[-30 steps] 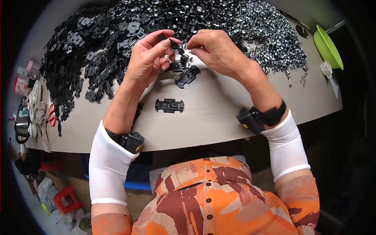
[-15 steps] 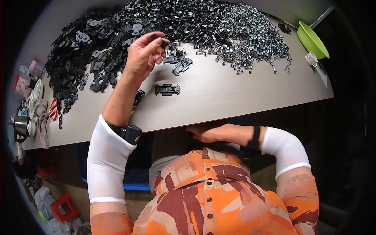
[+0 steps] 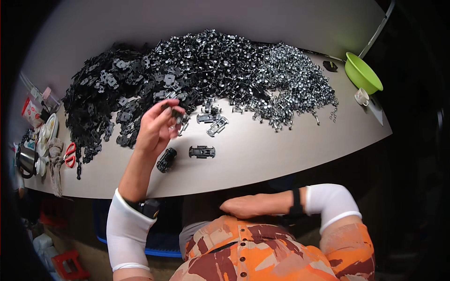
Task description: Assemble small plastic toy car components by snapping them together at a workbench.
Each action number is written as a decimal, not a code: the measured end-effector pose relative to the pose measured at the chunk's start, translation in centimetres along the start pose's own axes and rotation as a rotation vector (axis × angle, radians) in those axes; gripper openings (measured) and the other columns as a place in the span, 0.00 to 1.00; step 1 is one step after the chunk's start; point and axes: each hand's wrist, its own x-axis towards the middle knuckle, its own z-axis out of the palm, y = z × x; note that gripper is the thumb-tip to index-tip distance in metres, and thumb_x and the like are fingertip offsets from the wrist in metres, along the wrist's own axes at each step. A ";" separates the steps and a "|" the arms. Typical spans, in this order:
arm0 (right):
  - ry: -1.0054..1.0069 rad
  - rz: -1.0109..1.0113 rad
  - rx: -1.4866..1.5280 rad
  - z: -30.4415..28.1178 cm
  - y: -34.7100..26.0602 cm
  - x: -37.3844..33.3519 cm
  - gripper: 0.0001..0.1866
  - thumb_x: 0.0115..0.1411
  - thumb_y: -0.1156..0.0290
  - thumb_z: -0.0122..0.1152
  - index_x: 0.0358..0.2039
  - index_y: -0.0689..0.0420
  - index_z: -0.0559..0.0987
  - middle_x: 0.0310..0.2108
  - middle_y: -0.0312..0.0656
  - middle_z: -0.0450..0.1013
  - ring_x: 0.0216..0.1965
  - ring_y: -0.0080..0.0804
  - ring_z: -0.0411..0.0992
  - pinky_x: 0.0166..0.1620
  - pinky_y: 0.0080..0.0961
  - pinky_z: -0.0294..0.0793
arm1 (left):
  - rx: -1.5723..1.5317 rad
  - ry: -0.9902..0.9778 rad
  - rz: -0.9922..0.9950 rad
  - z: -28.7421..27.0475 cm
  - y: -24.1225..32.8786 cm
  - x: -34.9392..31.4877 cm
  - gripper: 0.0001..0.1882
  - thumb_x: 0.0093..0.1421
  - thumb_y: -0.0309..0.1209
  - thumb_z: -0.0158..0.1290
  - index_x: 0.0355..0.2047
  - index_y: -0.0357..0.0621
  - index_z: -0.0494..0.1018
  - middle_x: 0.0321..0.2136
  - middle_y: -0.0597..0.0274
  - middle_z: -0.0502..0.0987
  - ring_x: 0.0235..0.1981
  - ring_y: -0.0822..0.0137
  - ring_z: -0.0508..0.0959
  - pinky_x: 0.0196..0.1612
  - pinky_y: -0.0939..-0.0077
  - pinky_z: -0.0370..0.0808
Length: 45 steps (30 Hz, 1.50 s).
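Note:
My left hand [image 3: 157, 126] is raised over the table, thumb and fingers pinched on a small wheel axle [image 3: 177, 120], dark with a silvery round end and partly hidden by the fingers. Just below that hand lies a black toy-car chassis [image 3: 166, 160], tilted. To its right, another black chassis [image 3: 202, 151] rests flat. Farther back, a grey chassis [image 3: 217, 126] lies beside another dark one [image 3: 206, 118]. My right hand [image 3: 243, 206] rests in my lap below the table's front edge, its back showing and its fingers hidden.
A heap of black chassis [image 3: 89, 98] covers the table's left. Wheel axles [image 3: 201, 56] and silvery small parts [image 3: 300, 75] are heaped at middle and right. Red-handled scissors [image 3: 70, 155] lie left. A green basin [image 3: 363, 73] and white cup [image 3: 361, 97] stand far right.
The view has tilted, so the table sits lower in the picture. My left hand has come back from the heap, leftward and nearer, still pinching the small part. The right hand stays in my lap.

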 end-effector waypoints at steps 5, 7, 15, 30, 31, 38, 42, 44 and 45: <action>0.361 -0.185 -0.273 -11.4 -4.6 -6.4 0.03 0.49 0.79 0.57 0.27 0.61 0.76 0.25 0.52 0.75 0.31 0.48 0.75 0.34 0.41 0.73 | 0.179 -0.222 -0.276 -1.6 2.0 -5.4 0.24 0.56 0.31 0.56 0.50 0.31 0.67 0.35 0.50 0.77 0.24 0.75 0.75 0.21 0.87 0.72; 0.601 -0.290 -0.138 -18.3 -3.2 -4.5 0.02 0.52 0.79 0.58 0.26 0.63 0.74 0.23 0.43 0.75 0.22 0.31 0.75 0.26 0.29 0.74 | 0.253 -0.256 -0.466 -2.2 1.7 -5.7 0.24 0.54 0.31 0.59 0.50 0.35 0.69 0.36 0.56 0.77 0.24 0.77 0.74 0.28 0.86 0.73; 1.056 -0.310 0.088 -27.2 0.5 2.8 0.05 0.53 0.80 0.61 0.31 0.64 0.75 0.22 0.38 0.74 0.18 0.23 0.71 0.20 0.20 0.72 | 0.018 -0.125 -0.163 -0.9 -1.0 1.5 0.21 0.59 0.28 0.55 0.52 0.36 0.66 0.38 0.54 0.76 0.25 0.73 0.76 0.24 0.82 0.75; 0.741 -0.537 -0.513 -24.8 1.2 2.1 0.10 0.45 0.83 0.61 0.30 0.59 0.75 0.32 0.44 0.68 0.34 0.45 0.72 0.36 0.36 0.73 | -0.061 -0.038 -0.082 -0.6 -2.1 7.4 0.19 0.60 0.27 0.54 0.51 0.35 0.66 0.40 0.52 0.76 0.26 0.72 0.77 0.25 0.82 0.76; 0.766 -0.614 -0.379 -25.2 1.3 2.0 0.10 0.45 0.82 0.62 0.29 0.60 0.74 0.31 0.45 0.69 0.33 0.47 0.72 0.36 0.38 0.72 | -0.036 -0.031 -0.087 -0.5 -2.0 7.4 0.20 0.60 0.26 0.54 0.52 0.34 0.66 0.40 0.52 0.76 0.26 0.72 0.77 0.26 0.82 0.76; 0.771 -0.748 0.666 -24.5 1.9 2.1 0.07 0.53 0.83 0.58 0.33 0.63 0.73 0.30 0.34 0.72 0.33 0.17 0.72 0.34 0.16 0.74 | 0.109 -0.011 -0.155 0.6 -3.3 7.0 0.22 0.54 0.17 0.55 0.51 0.35 0.69 0.39 0.55 0.77 0.30 0.71 0.79 0.28 0.83 0.77; 0.887 -0.782 0.505 -24.2 2.2 3.2 0.06 0.51 0.81 0.60 0.31 0.60 0.74 0.28 0.31 0.69 0.29 0.14 0.69 0.29 0.14 0.70 | 0.085 -0.037 -0.146 0.6 -3.7 6.9 0.24 0.52 0.21 0.60 0.50 0.35 0.69 0.35 0.56 0.78 0.29 0.69 0.79 0.28 0.82 0.77; 0.983 -0.710 0.319 -24.3 2.2 3.4 0.07 0.48 0.81 0.61 0.29 0.61 0.74 0.26 0.34 0.69 0.25 0.17 0.68 0.26 0.17 0.69 | 0.095 -0.028 -0.142 0.3 -3.7 7.0 0.24 0.52 0.21 0.60 0.50 0.35 0.69 0.36 0.57 0.78 0.29 0.69 0.80 0.28 0.82 0.77; 0.984 -0.710 0.322 -24.3 2.0 3.1 0.07 0.48 0.81 0.61 0.29 0.61 0.74 0.26 0.34 0.69 0.25 0.17 0.68 0.26 0.17 0.69 | 0.106 -0.022 -0.133 0.3 -3.8 7.1 0.24 0.52 0.21 0.60 0.50 0.35 0.69 0.36 0.57 0.78 0.29 0.69 0.80 0.28 0.81 0.77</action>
